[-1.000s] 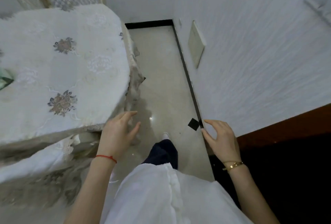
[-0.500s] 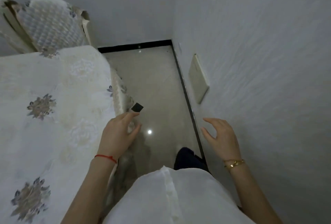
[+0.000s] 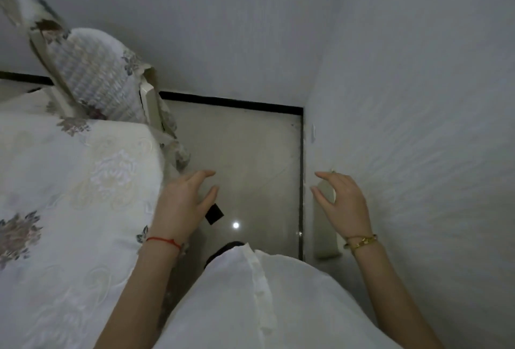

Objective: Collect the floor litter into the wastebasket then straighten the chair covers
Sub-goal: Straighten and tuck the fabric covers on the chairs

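Hands free above a black scrap on the floor.

The scrap (image 3: 214, 214), a small black square with no clear long axis, lay on the floor (image 3: 250, 159) at about four o'clock from the left hand (image 3: 185, 203), just beside it and nearer than the right hand (image 3: 341, 203). Both hands hung loose-fingered, holding nothing. Against half a second before, the scrap showed below the left fingertips rather than above them, and the view had moved toward the corner beside the cloth-covered desk (image 3: 69, 195).
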Action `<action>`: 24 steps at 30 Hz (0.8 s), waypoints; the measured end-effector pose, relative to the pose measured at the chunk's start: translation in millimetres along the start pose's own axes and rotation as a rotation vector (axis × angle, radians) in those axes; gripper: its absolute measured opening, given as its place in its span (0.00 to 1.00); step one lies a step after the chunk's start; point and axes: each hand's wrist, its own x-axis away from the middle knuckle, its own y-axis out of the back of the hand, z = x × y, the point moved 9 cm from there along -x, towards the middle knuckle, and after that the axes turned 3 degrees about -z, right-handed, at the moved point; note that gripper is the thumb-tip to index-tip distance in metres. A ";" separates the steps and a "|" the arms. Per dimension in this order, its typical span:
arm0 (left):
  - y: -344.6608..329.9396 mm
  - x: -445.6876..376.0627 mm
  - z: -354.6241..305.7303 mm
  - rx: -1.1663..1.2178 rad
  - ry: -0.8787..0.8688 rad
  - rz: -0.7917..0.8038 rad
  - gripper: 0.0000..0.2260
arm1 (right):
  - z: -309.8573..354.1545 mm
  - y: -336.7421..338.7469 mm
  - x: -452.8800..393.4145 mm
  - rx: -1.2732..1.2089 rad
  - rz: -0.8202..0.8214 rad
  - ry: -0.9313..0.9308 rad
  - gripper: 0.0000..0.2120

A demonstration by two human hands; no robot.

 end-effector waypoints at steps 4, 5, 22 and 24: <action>-8.9 -60.2 12.5 0.018 0.122 -0.018 0.15 | -5.0 -31.9 -85.9 -0.030 0.046 0.054 0.14; -12.7 -75.1 16.9 0.019 0.148 -0.018 0.15 | -6.9 -43.7 -103.9 -0.045 0.062 0.067 0.14; 64.0 -439.2 124.7 -0.056 0.232 -0.242 0.12 | 87.1 -194.2 -517.6 -0.148 0.184 0.314 0.14; 72.6 -457.7 141.0 -0.038 0.275 -0.260 0.13 | 103.3 -216.2 -550.8 -0.163 0.232 0.349 0.15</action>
